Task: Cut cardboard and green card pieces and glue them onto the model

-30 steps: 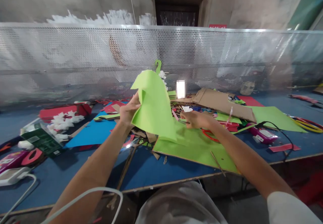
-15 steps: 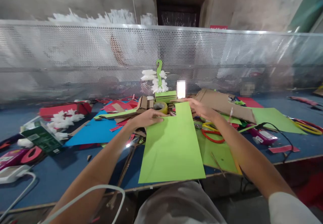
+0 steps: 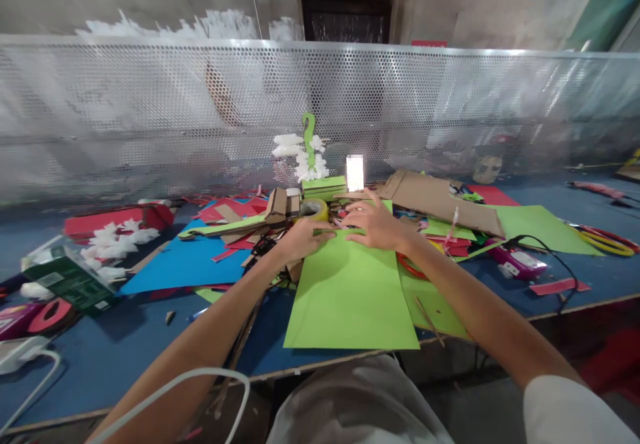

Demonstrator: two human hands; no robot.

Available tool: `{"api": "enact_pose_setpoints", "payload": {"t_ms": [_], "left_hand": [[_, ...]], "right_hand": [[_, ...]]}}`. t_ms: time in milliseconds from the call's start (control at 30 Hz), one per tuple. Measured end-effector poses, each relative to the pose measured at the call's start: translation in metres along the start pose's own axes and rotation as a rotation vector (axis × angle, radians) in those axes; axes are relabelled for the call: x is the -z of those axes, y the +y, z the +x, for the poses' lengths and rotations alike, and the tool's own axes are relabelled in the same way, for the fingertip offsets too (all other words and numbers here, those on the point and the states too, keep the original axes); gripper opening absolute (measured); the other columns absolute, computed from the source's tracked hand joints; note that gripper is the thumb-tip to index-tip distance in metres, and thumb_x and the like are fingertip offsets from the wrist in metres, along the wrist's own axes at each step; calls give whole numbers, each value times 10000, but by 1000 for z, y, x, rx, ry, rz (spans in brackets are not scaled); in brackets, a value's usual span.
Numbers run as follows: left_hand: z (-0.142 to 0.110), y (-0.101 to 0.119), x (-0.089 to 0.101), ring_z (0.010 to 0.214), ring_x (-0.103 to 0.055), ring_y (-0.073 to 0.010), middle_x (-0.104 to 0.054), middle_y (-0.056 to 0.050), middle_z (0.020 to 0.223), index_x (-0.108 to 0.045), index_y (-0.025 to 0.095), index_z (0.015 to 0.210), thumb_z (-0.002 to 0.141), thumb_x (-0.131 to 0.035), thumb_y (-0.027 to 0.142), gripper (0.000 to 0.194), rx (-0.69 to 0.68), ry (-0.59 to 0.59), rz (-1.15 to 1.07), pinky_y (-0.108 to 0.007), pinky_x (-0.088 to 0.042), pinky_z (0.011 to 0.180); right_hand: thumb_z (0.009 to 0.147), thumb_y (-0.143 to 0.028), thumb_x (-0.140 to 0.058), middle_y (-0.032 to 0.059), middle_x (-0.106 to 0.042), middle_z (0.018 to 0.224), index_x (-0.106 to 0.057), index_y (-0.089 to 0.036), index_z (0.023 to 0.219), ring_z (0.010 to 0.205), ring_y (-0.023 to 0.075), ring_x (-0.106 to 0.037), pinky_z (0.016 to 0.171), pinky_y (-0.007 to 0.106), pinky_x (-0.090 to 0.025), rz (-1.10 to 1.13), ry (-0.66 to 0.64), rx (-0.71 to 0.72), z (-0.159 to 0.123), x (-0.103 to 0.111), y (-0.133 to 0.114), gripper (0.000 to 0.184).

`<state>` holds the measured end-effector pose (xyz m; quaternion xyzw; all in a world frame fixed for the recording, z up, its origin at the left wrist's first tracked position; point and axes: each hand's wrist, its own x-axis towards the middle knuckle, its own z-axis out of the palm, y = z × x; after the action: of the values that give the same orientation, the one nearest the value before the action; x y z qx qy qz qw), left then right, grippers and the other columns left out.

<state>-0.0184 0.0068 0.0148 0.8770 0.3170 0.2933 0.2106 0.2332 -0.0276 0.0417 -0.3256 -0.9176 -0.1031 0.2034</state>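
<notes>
A light green sheet of card [image 3: 353,297] lies on the blue tabletop before me, its near edge close to the table's front edge. It has a raised tab at its far right corner. My left hand [image 3: 305,237] is at the sheet's far left edge, fingers bent and closed on it. Over the tab lies my right hand [image 3: 376,224], with its fingers spread and touching the card near the notch. Part of the far edge is hidden under the hands. Just beyond my left hand rests a roll of yellow tape [image 3: 320,209].
Behind the hands stands a green hook-shaped piece [image 3: 309,141] with white tufts on a green base. Blue card [image 3: 193,264] and red scraps lie left; brown cardboard [image 3: 435,197], a purple box [image 3: 520,262] and scissors [image 3: 607,239] lie right. A perforated metal screen [image 3: 200,117] closes the back.
My right hand has moved left from the tab's far end, across the tab toward my left hand. My left hand has shifted slightly along the edge. The view has turned a little.
</notes>
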Motion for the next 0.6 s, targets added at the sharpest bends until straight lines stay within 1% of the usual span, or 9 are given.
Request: {"api": "enact_pose_setpoints", "payload": {"t_ms": [33,67,133,233,267,333,433,533,600], "left_hand": [[0,2,0,1024,-752,-303,-806,-94,1141,-832,197,1130,924,-666,461,374,18,18,-12,-364,-541,981],[0,3,0,1010,-752,-301,-808,-93,1129,-835,199,1113,913,-680,469,370,28,32,-27,-368,-543,976],[0,2,2,1038,-742,-301,-801,-94,1156,-827,202,1129,886,-713,481,388,19,45,-61,-372,-537,996],[0,-5,5,1126,-716,-296,-772,-95,1241,-794,200,1224,868,-739,481,457,-4,34,-97,-359,-519,1038],[-1,-8,6,1114,-718,-291,-772,-97,1237,-785,193,1246,870,-736,490,481,4,26,-109,-353,-530,1020],[-2,-16,5,1031,-736,-277,-784,-104,1189,-769,174,1275,871,-729,523,535,39,12,-147,-340,-575,929],[-3,-25,3,899,-743,-259,-801,-118,1094,-767,136,1270,834,-760,560,608,75,1,-221,-323,-607,798],[-3,-27,2,884,-740,-264,-808,-127,1044,-779,115,1245,810,-788,561,623,79,3,-259,-326,-613,790],[-3,-26,2,917,-741,-271,-808,-130,1063,-778,117,1248,824,-778,560,613,79,-6,-272,-333,-614,818]], "right_hand": [[956,-314,-704,92,-762,1219,-747,-272,1238,1234,310,-613,1223,645,-154,35,-27,-10,1,-2,0,289],[956,-278,-698,84,-787,1121,-738,-264,1246,1144,294,-646,1201,621,-200,67,-48,-24,1,-4,2,293],[953,-257,-697,76,-798,1027,-745,-250,1213,1043,281,-660,1161,581,-254,114,-64,-67,1,-6,6,265],[944,-265,-708,73,-800,1013,-768,-247,1154,1042,287,-649,1148,566,-255,154,-69,-124,0,-6,14,219],[944,-266,-709,73,-800,1011,-772,-246,1153,1052,289,-646,1150,565,-254,165,-76,-137,-1,-5,16,220],[951,-267,-699,74,-799,1007,-775,-243,1166,1070,294,-642,1154,571,-252,183,-92,-155,-2,-4,18,230],[964,-253,-674,62,-799,1021,-779,-251,1175,1074,290,-641,1171,592,-234,189,-109,-164,-2,-4,19,236],[963,-213,-659,43,-803,1026,-789,-268,1166,1069,275,-652,1199,604,-206,188,-103,-150,-2,-4,20,247],[958,-200,-662,37,-807,1032,-797,-276,1160,1068,270,-662,1214,613,-193,189,-91,-138,-2,-5,21,255]]}}
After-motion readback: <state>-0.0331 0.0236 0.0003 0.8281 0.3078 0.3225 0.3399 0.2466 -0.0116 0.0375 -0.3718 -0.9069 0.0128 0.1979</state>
